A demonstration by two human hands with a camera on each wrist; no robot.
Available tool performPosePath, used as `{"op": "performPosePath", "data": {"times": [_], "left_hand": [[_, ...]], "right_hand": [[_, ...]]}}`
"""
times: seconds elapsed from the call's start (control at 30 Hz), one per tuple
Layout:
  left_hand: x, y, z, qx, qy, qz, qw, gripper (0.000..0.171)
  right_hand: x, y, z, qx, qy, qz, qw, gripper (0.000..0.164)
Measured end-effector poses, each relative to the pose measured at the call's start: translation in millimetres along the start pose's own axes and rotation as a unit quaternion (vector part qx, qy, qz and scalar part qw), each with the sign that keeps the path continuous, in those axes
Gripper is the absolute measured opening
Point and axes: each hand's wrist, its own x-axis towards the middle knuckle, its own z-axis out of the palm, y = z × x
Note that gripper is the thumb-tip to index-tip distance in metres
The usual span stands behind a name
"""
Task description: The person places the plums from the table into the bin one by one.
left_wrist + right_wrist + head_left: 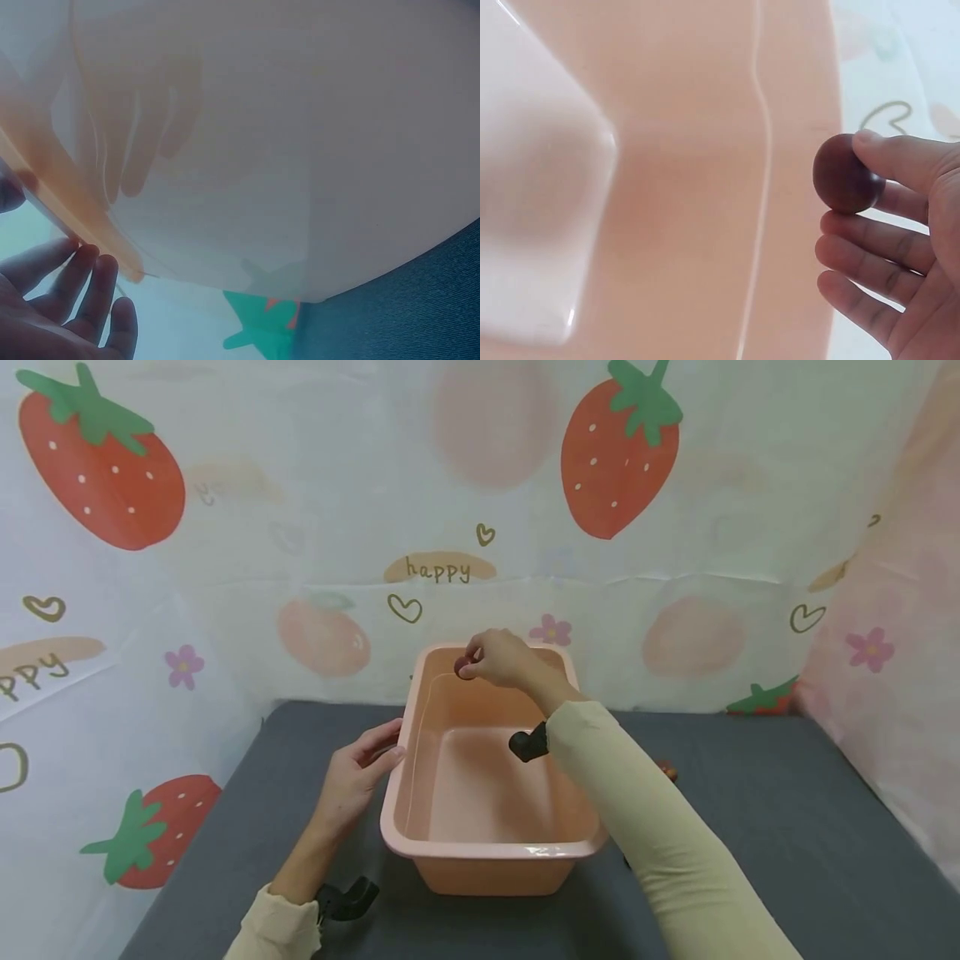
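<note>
A peach-coloured plastic basin (495,850) stands on the dark grey tabletop, its inside floor bare. My right hand (501,658) is over the basin's far end, pinching a small, dark red, smooth round fruit (847,174) between thumb and fingers. In the right wrist view the other fingers (870,285) are spread below it. My left hand (358,770) is at the basin's left side, its fingertips and thumb touching the outer edge of the rim. The left wrist view has these fingers (94,289) nearly straight against the rim, with their reflection on the basin's outer wall.
Partly hidden behind my right forearm, a small reddish-brown thing (666,769) lies on the table (750,827), right of the basin. A white cloth (465,510) printed with strawberries hangs behind and beside the table. Black camera mounts (347,900) stick out from both wrists.
</note>
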Motion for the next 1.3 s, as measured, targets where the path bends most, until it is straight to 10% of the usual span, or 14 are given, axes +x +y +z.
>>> {"op": "performPosePath", "data": {"times": [0.73,1.3], "left_hand": [[-0.9,-3.7,-0.2,0.01,-0.004,-0.006,0.9999,0.048],[-0.5,-0.7,-1.3,-0.015,-0.003,-0.003,0.9999,0.048]], "right_hand": [[11.1,0.0,37.8,-0.089,-0.04,-0.014,0.995,0.018],[12.5,7.4,43.1,-0.049,-0.072,0.013,0.996,0.014]]}}
